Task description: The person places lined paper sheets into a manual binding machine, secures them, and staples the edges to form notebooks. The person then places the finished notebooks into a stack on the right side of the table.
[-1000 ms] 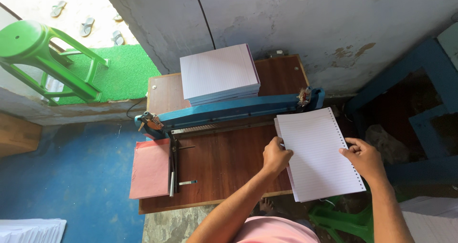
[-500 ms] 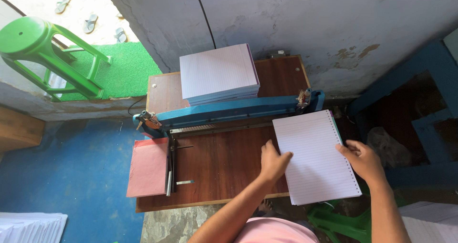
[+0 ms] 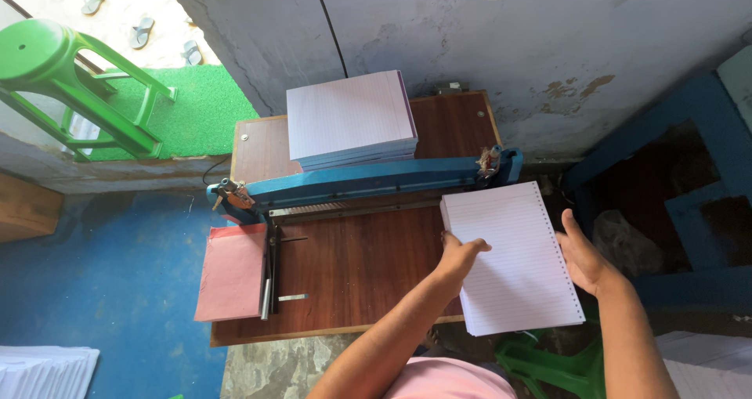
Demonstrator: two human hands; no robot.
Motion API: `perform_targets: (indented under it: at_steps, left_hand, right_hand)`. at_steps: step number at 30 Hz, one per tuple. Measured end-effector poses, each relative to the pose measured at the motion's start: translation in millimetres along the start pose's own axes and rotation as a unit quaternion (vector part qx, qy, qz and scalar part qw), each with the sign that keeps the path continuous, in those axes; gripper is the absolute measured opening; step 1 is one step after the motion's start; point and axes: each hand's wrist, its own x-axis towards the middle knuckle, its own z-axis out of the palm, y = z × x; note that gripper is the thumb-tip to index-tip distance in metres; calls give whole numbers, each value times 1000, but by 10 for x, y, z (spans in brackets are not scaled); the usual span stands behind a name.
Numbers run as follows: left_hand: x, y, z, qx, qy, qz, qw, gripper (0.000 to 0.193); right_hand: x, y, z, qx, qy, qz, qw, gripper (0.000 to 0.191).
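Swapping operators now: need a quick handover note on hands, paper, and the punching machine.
Left hand: on the left edge of the punched ruled sheet stack, gripping it.
Right hand: open, against the stack's perforated right edge.
The stack lies at the right end of the wooden table, overhanging its edge, in front of the blue punching machine.
Done, it seems: holes along that stack's right edge.
Behind the machine: another ruled paper pile. Pink card at left.

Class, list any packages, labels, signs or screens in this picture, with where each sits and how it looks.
None in view: only plain paper goods.
White ruled punched sheet stack, table's right edge, between left hand and right hand.
Pink card sheets, table's left edge.
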Motion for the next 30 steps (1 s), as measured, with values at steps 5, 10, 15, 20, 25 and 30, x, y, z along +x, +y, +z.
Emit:
perform_targets:
  at_steps: [5,10,15,20,25,30]
  left_hand:
    - [6,34,7,-52,-7,-17,998,90]
    - [-40,57,8,-58,-2,-27,998,92]
    - [-82,70,-1,-58,5,-35,998,90]
    - [-110,21,-179,-61,41,0,997,97]
    - [-97,48,-448,-24,86,59,994,90]
    - [-206,154,-831,-34,111,77,990,79]
  right_hand:
    - [-85,-52,39,21,-44,-4,999,120]
    - [-67,-77,81,-77,-33,-8,996,117]
    - [34,-4,-24,-47,-31,-12,998,115]
    - [46,-83,45,-52,143,-124,981,95]
    - [-232,-521,383,-217,317,-331,862,55]
    - [-288,-1169,998,-272,282,-509,767,35]
